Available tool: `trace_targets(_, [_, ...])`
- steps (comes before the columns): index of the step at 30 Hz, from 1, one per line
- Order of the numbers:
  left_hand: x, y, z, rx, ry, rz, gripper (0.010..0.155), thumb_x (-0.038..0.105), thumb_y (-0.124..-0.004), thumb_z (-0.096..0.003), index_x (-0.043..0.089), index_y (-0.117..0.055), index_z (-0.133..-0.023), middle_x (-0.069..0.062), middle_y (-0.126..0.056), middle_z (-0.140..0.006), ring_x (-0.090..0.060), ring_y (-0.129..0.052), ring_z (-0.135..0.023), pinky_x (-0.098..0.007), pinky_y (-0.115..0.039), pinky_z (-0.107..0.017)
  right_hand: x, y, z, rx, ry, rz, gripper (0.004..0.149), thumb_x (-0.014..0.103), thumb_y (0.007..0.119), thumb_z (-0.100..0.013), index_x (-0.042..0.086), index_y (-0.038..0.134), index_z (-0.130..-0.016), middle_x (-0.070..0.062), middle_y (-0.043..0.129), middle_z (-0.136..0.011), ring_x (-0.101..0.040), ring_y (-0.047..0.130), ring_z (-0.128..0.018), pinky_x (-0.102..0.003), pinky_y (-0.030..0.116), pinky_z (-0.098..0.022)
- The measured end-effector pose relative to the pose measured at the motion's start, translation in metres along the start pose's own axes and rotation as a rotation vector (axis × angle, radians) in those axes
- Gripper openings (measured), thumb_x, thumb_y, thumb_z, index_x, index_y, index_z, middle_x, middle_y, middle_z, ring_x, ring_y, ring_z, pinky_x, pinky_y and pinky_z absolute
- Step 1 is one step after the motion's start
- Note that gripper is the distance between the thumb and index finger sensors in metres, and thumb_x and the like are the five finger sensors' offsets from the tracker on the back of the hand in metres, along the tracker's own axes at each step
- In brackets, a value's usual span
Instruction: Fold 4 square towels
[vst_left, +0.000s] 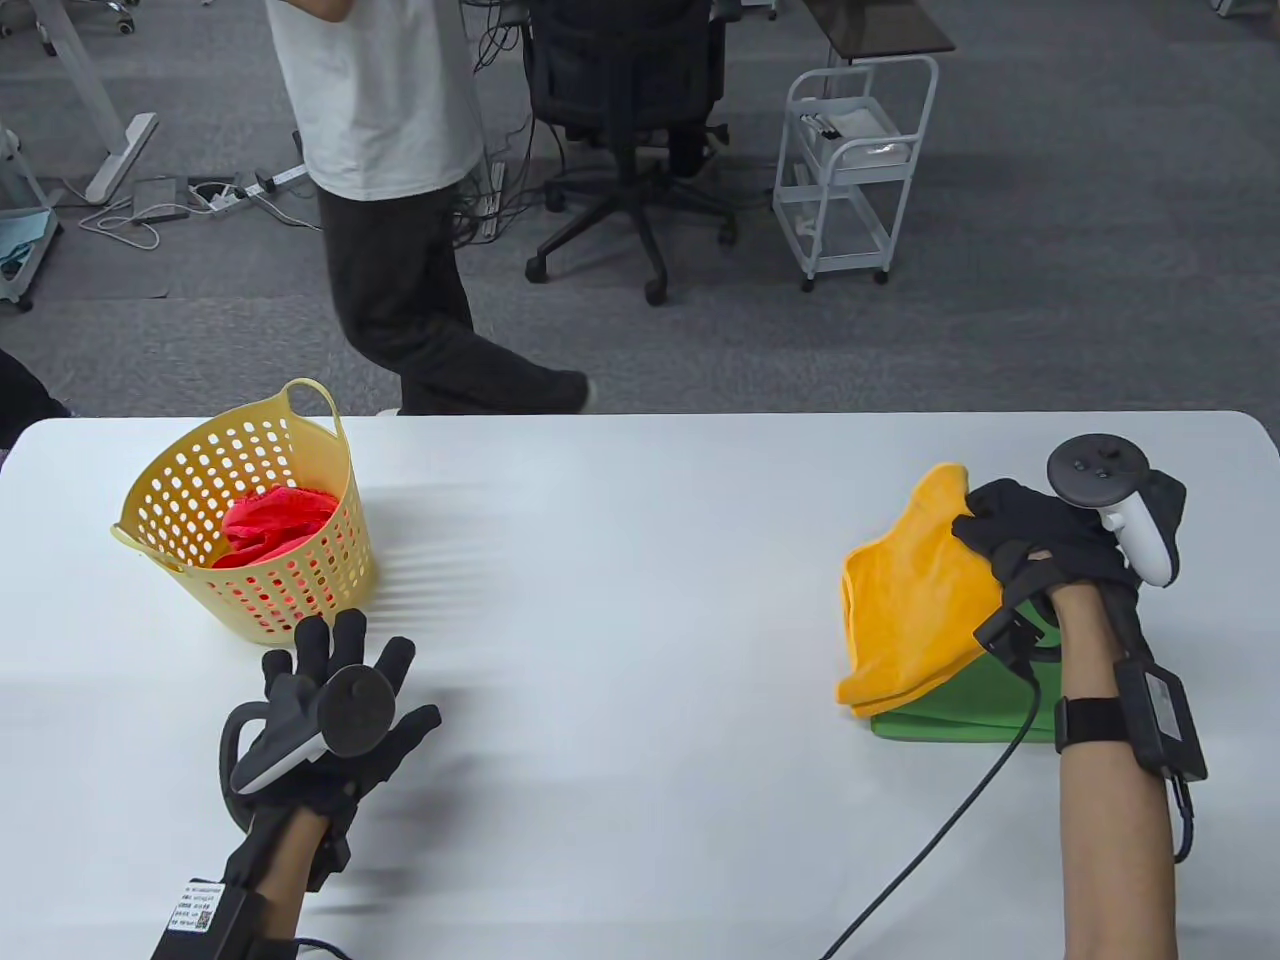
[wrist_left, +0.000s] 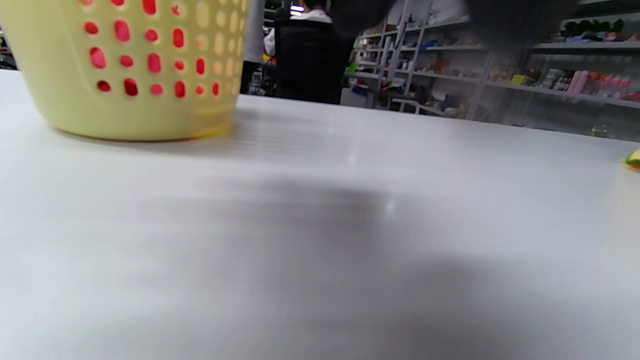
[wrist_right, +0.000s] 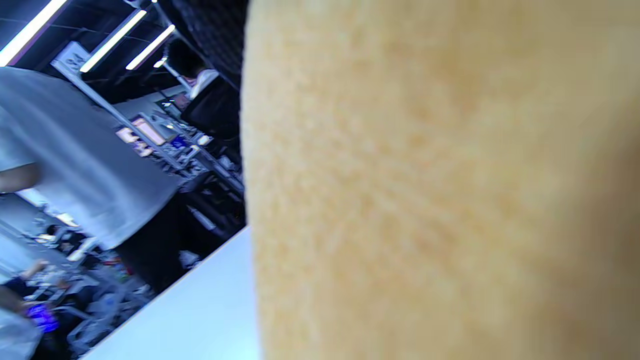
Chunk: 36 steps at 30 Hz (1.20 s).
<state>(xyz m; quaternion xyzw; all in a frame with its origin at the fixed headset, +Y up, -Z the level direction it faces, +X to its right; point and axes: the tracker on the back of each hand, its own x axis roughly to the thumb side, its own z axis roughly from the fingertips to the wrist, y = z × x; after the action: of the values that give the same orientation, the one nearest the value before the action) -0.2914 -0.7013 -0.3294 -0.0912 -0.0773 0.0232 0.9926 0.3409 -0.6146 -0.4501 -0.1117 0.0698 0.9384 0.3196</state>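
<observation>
Right hand (vst_left: 1040, 545): gloved fingers curled round the far edge of an orange towel (vst_left: 915, 600), lifting that edge off the pile; the cloth fills most of the right wrist view.
Orange towel: draped on top of a folded green towel (vst_left: 960, 715) at the right side of the white table (vst_left: 640, 560); its near edge rests on the green one.
Left hand (vst_left: 335, 700): fingers straight and spread, holding nothing, low over the table near the front left.
Basket (vst_left: 250, 520): yellow, perforated, with loop handles, standing at the table's far left just beyond the left hand; a red towel (vst_left: 275, 525) lies crumpled inside, its colour showing through the holes in the left wrist view.
Background: a person in a white shirt and dark trousers (vst_left: 400, 200) stands beyond the table, beside a black office chair (vst_left: 630, 120) and a white wheeled cart (vst_left: 855, 170).
</observation>
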Motion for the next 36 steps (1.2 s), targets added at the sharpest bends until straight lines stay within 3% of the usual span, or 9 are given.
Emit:
trace_targets(10, [-0.002,0.001,0.000,0.010,0.006,0.008,0.080,0.067,-0.056,-0.0555,0.025,-0.039,-0.121,-0.026,-0.012,-0.124,-0.059,-0.004,-0.107,-0.075,-0.012,-0.072,-0.061,0.018,0.001,-0.094,0.235,0.191,0.046,0.025,0.088,-0.059,0.006,0.071,-0.097,-0.021,0.093,-0.090,-0.023,0.106,-0.041,-0.035,0.086,-0.029])
trace_targets(13, [-0.002,0.001,0.000,0.009,0.005,0.004,0.080,0.067,-0.056,-0.0554,0.025,-0.039,-0.121,-0.027,-0.012,-0.124,-0.059,-0.005,-0.107,-0.075,-0.012,-0.072,-0.068,0.028,0.003,-0.123,0.299,0.266,0.047,0.025,0.084,-0.061,0.007,0.066,-0.101,-0.021,0.087,-0.098,-0.027,0.105,-0.055,-0.040,0.085,-0.039])
trace_targets(17, [0.000,0.004,0.002,0.023,0.004,-0.006,0.080,0.067,-0.056,-0.0555,0.025,-0.040,-0.121,-0.027,-0.013,-0.124,-0.059,-0.005,-0.107,-0.075,-0.012,-0.072,-0.068,0.036,0.010,-0.172,0.345,0.331,0.048,0.023,0.078,-0.064,0.010,0.059,-0.105,-0.023,0.068,-0.112,-0.038,0.090,-0.085,-0.051,0.077,-0.057])
trace_targets(27, [0.000,0.006,0.004,0.044,0.000,-0.003,0.079,0.067,-0.057,-0.0556,0.025,-0.041,-0.121,-0.027,-0.014,-0.124,-0.059,-0.006,-0.107,-0.075,-0.013,-0.072,-0.024,0.053,0.054,-0.195,0.168,0.361,0.049,0.026,0.078,-0.064,0.009,0.059,-0.106,-0.023,0.066,-0.114,-0.041,0.082,-0.093,-0.054,0.074,-0.062])
trace_targets(36, [0.001,0.006,0.005,0.073,-0.013,0.006,0.078,0.066,-0.057,-0.0559,0.025,-0.041,-0.120,-0.027,-0.015,-0.124,-0.059,-0.008,-0.107,-0.075,-0.013,-0.073,0.035,0.073,0.110,-0.239,-0.040,0.388,0.053,0.031,0.078,-0.064,0.009,0.057,-0.107,-0.024,0.062,-0.116,-0.043,0.079,-0.096,-0.055,0.072,-0.064])
